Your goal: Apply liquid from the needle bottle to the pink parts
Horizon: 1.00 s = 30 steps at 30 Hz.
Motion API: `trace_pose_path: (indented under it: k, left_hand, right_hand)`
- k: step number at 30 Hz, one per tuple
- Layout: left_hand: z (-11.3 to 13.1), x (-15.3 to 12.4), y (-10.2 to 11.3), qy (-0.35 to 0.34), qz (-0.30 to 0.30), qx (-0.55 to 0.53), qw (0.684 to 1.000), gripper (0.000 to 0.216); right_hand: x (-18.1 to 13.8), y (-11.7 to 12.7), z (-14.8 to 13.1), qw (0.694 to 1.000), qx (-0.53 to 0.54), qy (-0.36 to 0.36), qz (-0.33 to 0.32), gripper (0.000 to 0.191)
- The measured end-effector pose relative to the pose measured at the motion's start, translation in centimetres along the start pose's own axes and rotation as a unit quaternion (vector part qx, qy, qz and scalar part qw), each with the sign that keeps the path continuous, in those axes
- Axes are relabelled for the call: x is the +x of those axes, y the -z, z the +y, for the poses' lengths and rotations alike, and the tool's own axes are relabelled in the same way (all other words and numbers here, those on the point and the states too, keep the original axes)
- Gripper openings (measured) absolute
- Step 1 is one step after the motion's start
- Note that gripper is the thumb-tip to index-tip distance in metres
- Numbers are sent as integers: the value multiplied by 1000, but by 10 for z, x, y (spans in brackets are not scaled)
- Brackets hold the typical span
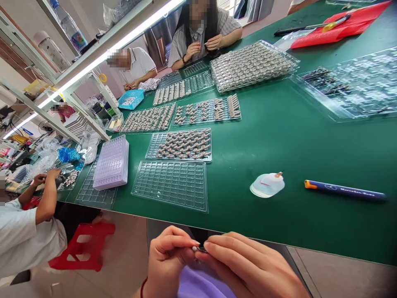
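Below the table's front edge, my left hand (169, 258) pinches a tiny part with a rounded white end (194, 248) between thumb and forefinger. My right hand (251, 260) is closed as well, its fingertips meeting my left ones around a thin, dark metallic piece (202, 249). Whether the white end and the metallic piece are joined I cannot tell, as fingers cover most of both. Nearest on the table lies a clear plastic tray (173, 202) with bare compartments. Behind it, another tray (151, 145) bears rows of small brownish-grey parts (186, 144).
On the green table (254, 140) are a translucent bottle (267, 185), a dark blue pen-like tool (344, 189), stacked purple trays (111, 163), and a stacked tray pile (254, 64) of parts. A co-worker (203, 33) sits opposite; another person (25, 231) is left, beside a red stool (83, 248).
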<state>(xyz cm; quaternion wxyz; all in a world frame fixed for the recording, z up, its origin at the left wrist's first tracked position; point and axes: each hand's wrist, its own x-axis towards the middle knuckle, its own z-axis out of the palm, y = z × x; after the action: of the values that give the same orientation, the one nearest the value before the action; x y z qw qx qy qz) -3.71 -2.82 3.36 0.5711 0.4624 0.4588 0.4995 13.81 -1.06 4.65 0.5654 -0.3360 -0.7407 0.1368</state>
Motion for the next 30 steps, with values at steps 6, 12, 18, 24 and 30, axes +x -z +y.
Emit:
trace_pose_path:
  k: [6,12,18,24,30]
  left_hand:
    - [1,1,0,0,-1,-6,1000,7]
    - [0,0,0,-5,-3,-9,1000,7]
    - [0,3,-1,1,-7,-40,999,4]
    - [-15,9,8,-10,17,-153,988,10]
    - [-19,28,51,-48,148,-241,958,23]
  right_hand:
    - [2,0,-1,1000,5,1,0,18]
    - [1,0,2,1000,17,-4,-6,16]
    - [3,-8,3,980,121,-155,-44,12]
    - [5,-25,13,885,297,-309,-181,25]
    - [84,-80,58,756,413,-483,-156,41]
